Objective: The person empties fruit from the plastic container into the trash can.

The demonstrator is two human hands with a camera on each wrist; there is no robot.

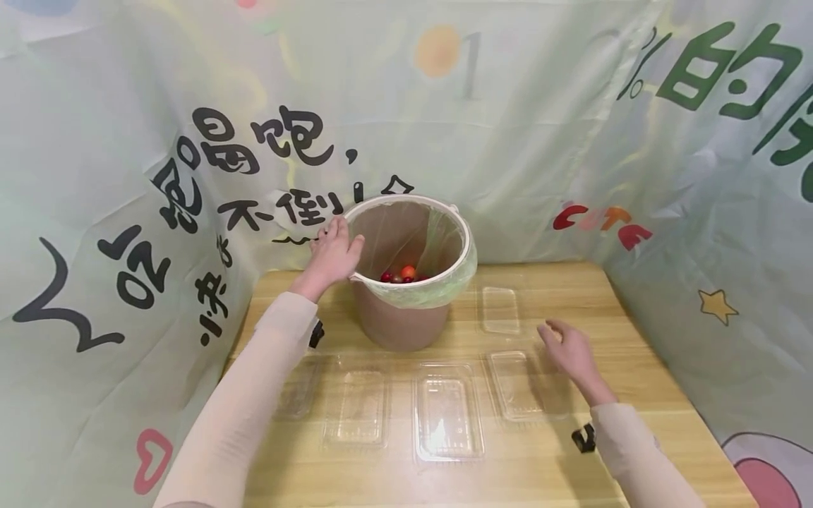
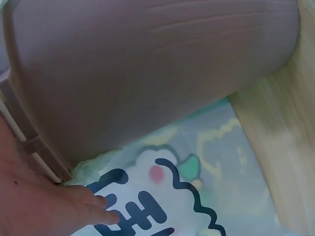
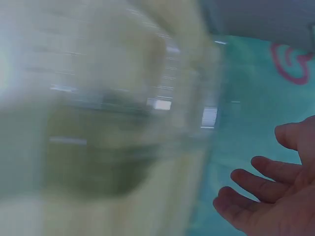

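Front row trays: closest to the camera is a line of clear plastic clamshell trays along the near edge of the wooden table (image 1: 635, 296). The biggest tray (image 1: 447, 411) sits about mid-edge, another tray (image 1: 357, 408) is just to its left, and a faint one (image 1: 298, 388) is partly under the left sleeve.
Right-side trays: one tray (image 1: 517, 384) lies just beside the right hand, and a small tray (image 1: 500, 310) sits further back, near the bucket's right side.
Right hand: the right hand (image 1: 568, 348) hovers above the table toward the right edge, fingers loosely bent, gripping nothing. The right wrist view is mostly motion blur, but you can see relaxed fingers (image 3: 266, 169) with nothing in them.
Left hand: the left hand (image 1: 333, 250) rests on the left rim of the bucket, fingers pretty much straight and draped over the edge, not clamped on. In the left wrist view the fingers (image 2: 93, 209) lie next to the rim, with the printed backdrop below them.
Bucket: the brownish bucket (image 1: 400, 321) stands at the back edge of the table, left of middle, lined with a green bag (image 1: 438, 289) folded over the rim.
Inside it: a few small red and orange fruits (image 1: 403, 274) at the bottom, can't tell exactly what kind.
Around: a printed cloth backdrop (image 1: 127, 176) wraps the back and both sides of the table.
Wrists: black straps (image 1: 583, 439) show at the cuffs.
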